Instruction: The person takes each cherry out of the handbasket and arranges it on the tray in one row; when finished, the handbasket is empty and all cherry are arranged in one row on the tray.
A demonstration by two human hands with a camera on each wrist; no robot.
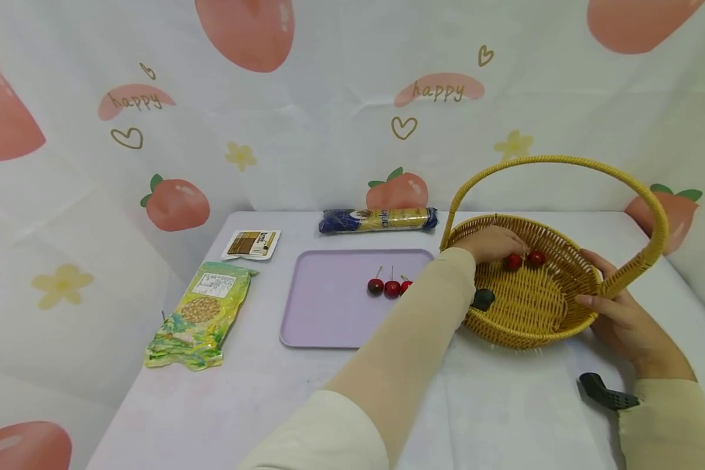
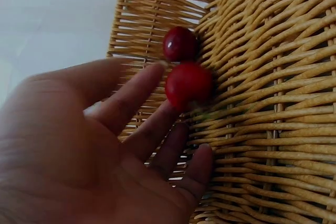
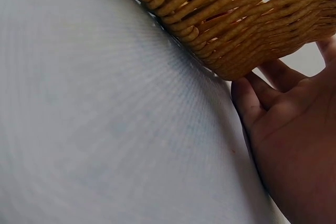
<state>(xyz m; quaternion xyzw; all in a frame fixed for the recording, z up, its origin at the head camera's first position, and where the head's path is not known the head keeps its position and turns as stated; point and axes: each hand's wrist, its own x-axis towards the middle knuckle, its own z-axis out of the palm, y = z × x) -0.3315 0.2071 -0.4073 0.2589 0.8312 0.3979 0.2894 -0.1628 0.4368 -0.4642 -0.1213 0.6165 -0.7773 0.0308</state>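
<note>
Inside the yellow wicker basket (image 1: 525, 336), my left hand (image 1: 493, 244) reaches toward the far wall. Two red cherries lie there: a bright, slightly blurred cherry (image 2: 188, 85) right at my fingertips, and a darker cherry (image 2: 179, 44) just beyond it. In the left wrist view the fingers are extended and spread, not wrapped round either fruit. My right hand (image 1: 628, 323) holds the basket's right side near the handle base, thumb over the rim and fingers outside. The right wrist view shows its fingers (image 3: 252, 100) low against the woven wall, close to the table.
Left of the basket lies a lilac tray (image 1: 323, 320) with cherries (image 1: 391, 288) on it, partly behind my left forearm. A noodle packet (image 1: 378, 220) lies at the back. A green-yellow bag (image 1: 202, 316) and a small flat packet (image 1: 251, 245) lie at the left.
</note>
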